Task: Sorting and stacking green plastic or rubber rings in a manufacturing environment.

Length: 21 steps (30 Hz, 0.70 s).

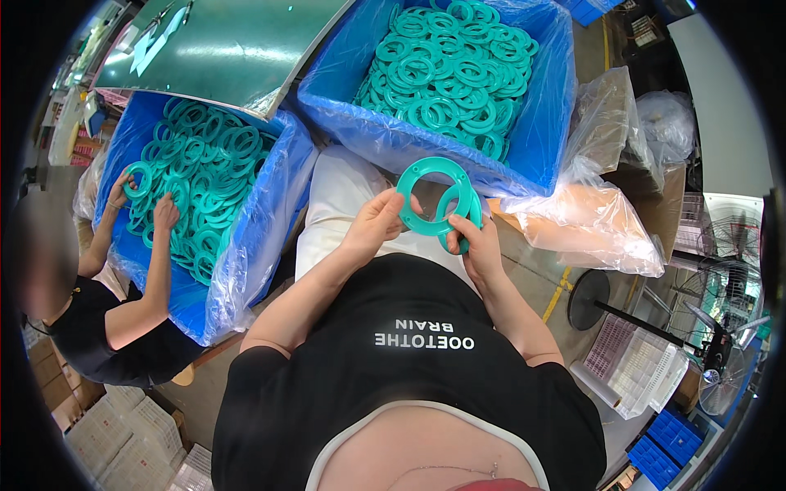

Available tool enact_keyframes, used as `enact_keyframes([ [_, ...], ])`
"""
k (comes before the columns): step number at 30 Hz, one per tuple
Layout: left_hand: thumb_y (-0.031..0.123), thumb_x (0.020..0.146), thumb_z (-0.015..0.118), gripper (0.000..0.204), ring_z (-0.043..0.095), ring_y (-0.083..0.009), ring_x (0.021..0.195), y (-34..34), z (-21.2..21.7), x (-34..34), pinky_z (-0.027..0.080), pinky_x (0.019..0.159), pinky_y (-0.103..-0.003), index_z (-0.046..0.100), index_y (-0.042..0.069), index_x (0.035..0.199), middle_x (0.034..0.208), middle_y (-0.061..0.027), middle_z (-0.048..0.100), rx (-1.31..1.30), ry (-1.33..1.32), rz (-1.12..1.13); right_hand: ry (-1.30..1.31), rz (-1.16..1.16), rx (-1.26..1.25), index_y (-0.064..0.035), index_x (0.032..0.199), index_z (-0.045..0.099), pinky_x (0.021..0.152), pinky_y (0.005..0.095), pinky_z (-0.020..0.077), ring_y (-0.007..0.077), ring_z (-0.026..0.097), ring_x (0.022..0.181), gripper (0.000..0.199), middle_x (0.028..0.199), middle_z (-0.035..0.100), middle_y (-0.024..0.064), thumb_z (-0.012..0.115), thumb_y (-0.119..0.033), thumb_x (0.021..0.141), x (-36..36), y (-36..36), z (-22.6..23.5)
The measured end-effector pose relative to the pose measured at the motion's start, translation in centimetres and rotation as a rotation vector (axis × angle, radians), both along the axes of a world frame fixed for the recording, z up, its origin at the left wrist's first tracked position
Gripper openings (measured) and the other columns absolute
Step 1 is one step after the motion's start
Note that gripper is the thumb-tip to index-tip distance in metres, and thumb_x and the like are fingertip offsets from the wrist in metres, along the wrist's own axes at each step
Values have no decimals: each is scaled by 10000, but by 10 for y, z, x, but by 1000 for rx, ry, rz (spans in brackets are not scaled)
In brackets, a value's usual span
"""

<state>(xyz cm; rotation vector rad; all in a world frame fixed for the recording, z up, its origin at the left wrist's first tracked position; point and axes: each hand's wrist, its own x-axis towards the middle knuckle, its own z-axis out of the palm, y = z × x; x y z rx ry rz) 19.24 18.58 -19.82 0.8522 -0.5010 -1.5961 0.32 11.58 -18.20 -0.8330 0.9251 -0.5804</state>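
Two teal plastic rings are between my hands, above my lap. My left hand [378, 221] pinches the left edge of the front ring [432, 165], which faces up with small holes around its band. My right hand [476, 244] is closed on the second ring [477, 214], tilted behind the first; its thumb lies where the two overlap. Just beyond my hands stands a blue bin [327, 114] lined with clear plastic, holding a heap of the same teal rings [446, 69].
A second lined blue bin [282, 176] of rings stands at left, where a co-worker [135, 327] handles rings with both hands. A green tabletop [237, 49] lies at the upper left. Plastic-wrapped cardboard [606, 123], a fan [720, 352] and a white crate [634, 368] are at right.
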Motion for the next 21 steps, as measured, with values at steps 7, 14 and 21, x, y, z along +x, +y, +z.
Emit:
enact_keyframes([
  [7,178,939,512,141,319,4,501,-4,-5,-4,236,449,-175,597,66,930,734,42,561,56,-363,142,53,2,-181,7,882,553,490,233,396,121,530,517,187,611,580,82,599,-172,854,3,16,12],
  [14,192,958,457,234,424,-56,555,-19,-14,2,347,494,-241,567,11,860,613,26,457,-390,-1260,302,62,-30,-183,4,860,549,473,240,397,138,536,502,162,613,580,81,577,-155,864,-16,4,22],
  [21,95,922,403,173,391,-52,559,-12,-5,8,291,497,-182,557,38,868,708,1,502,154,-128,35,-726,-710,-177,-37,961,566,649,270,356,84,331,569,292,590,332,-33,475,-314,949,-84,-74,61],
])
